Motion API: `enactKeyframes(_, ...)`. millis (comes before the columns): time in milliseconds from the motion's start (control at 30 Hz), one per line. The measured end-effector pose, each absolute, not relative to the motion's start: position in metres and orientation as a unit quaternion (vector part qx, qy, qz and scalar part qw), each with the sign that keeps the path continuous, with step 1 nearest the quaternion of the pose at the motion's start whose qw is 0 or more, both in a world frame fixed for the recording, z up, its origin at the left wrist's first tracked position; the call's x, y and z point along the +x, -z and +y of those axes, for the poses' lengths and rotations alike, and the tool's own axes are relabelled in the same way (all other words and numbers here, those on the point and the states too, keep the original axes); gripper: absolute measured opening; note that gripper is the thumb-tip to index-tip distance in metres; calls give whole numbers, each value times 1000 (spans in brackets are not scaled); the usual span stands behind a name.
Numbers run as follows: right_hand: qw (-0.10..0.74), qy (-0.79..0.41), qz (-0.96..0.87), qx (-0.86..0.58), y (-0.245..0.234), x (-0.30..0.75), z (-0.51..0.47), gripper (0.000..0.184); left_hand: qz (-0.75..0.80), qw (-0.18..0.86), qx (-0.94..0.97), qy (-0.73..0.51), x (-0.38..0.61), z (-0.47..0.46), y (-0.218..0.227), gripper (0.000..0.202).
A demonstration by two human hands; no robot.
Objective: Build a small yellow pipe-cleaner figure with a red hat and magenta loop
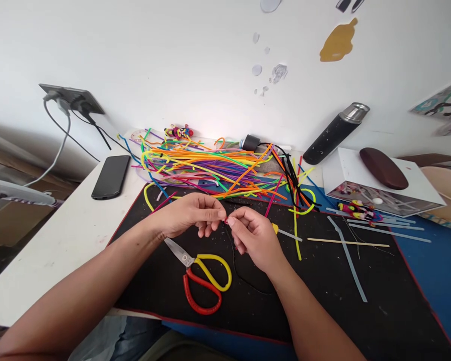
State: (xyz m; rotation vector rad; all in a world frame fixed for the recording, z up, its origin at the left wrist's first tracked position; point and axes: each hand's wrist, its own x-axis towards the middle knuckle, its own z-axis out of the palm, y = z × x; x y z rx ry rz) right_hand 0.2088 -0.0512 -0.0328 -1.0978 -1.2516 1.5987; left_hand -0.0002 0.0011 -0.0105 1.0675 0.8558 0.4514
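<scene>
My left hand [190, 215] and my right hand [253, 235] meet over the black mat [323, 281], fingertips pinched together on a tiny red piece [226, 219]. A thin black wire [240, 273] hangs down from the pinch and curls across the mat. Scissors [201, 276] with one yellow and one red handle lie just below my hands, blades pointing toward my left wrist. A big heap of coloured pipe cleaners [210, 168] lies behind my hands.
A black phone [110, 176] lies at the left on the white table. A black flask [336, 133], a white box [379, 188] with a brown case [383, 168] on it, glue sticks [348, 258] and a thin wooden stick [348, 243] are on the right.
</scene>
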Motion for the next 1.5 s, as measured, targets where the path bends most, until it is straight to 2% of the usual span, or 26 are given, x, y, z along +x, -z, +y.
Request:
enactKeyframes(200,430,-618,-488,-441,33,209,-50,30,395,718,543,-183,3,-3,5,39)
enactKeyframes(467,422,-603,-495,-463,33,207,-51,32,420,682,562,-206,5,-4,2,41)
enactKeyframes(800,424,-582,-510,-471,34,206,-51,29,428,669,576,-195,6,-5,0,42)
enactKeyframes(1167,418,-579,-511,-478,35,206,-53,28,437,653,578,-220,9,-7,1,32)
enactKeyframes(1500,422,-576,-514,-476,35,205,-53,28,433,645,595,-207,6,-5,0,37)
